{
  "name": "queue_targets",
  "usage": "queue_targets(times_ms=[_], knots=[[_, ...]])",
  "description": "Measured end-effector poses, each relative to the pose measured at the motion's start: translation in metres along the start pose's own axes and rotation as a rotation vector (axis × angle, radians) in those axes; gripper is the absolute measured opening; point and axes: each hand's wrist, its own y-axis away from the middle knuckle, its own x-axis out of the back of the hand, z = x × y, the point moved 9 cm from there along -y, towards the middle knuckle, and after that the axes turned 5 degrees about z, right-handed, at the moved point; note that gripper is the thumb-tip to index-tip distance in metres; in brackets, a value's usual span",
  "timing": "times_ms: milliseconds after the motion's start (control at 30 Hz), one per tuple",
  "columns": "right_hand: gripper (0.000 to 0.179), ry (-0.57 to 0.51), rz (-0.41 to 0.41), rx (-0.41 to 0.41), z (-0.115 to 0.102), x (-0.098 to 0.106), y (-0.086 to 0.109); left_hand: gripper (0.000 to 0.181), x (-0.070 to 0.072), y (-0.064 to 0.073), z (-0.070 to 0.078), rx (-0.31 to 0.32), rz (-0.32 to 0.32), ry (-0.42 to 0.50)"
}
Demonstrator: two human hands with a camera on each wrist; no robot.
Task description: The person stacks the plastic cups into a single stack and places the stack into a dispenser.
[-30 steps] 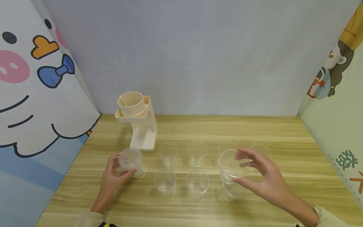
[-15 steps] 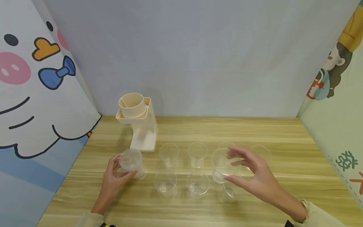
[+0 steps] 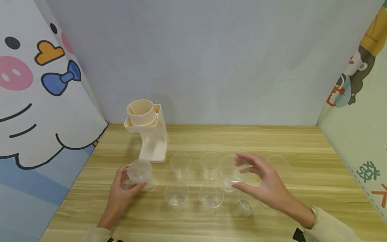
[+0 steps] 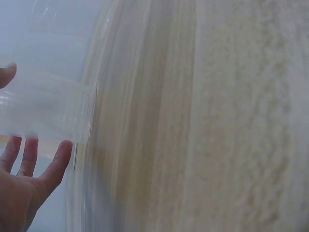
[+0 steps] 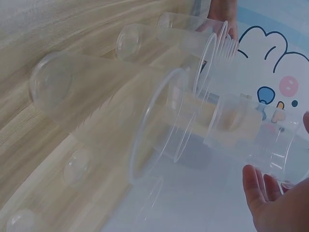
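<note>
My left hand (image 3: 122, 186) grips a stack of clear plastic cups (image 3: 140, 171) standing at the table's left; in the left wrist view the stack (image 4: 43, 106) lies between thumb and fingers. With thumb and fingers, my right hand (image 3: 263, 178) holds a single clear plastic cup (image 3: 231, 173) by its sides. That cup (image 5: 253, 133) is above the standing cups in the right wrist view. Below are two rows of clear cups, including a front-left cup (image 3: 176, 198), a front-middle cup (image 3: 211, 199) and a front-right cup (image 3: 245, 205). Part of the back row is hidden behind my right hand.
A cream cup dispenser (image 3: 151, 134) with a round tube on top stands behind the stack at the left. Back-row cups include one left (image 3: 180, 164), one in the middle (image 3: 210, 164) and one far right (image 3: 278, 164). A pale curtain (image 3: 211, 67) closes off the wood table (image 3: 302, 141).
My right hand has moved left with the cup, from over the right-hand cups to beside the middle ones. The left hand and its stack stay in place.
</note>
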Motion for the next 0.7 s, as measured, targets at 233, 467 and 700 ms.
queue_targets(times_ms=[233, 467, 700], knots=[[0.072, -0.003, -0.018, 0.002, 0.003, -0.008, -0.004, 0.077, 0.0, -0.001, 0.002, -0.024, -0.004, 0.023], [0.072, -0.021, -0.025, 0.023, 0.0, -0.018, -0.011, 0.076, 0.0, -0.001, 0.002, -0.014, -0.02, 0.032], [0.072, -0.02, -0.03, 0.036, -0.002, -0.027, -0.016, 0.075, -0.001, -0.001, -0.002, 0.009, -0.04, 0.035]])
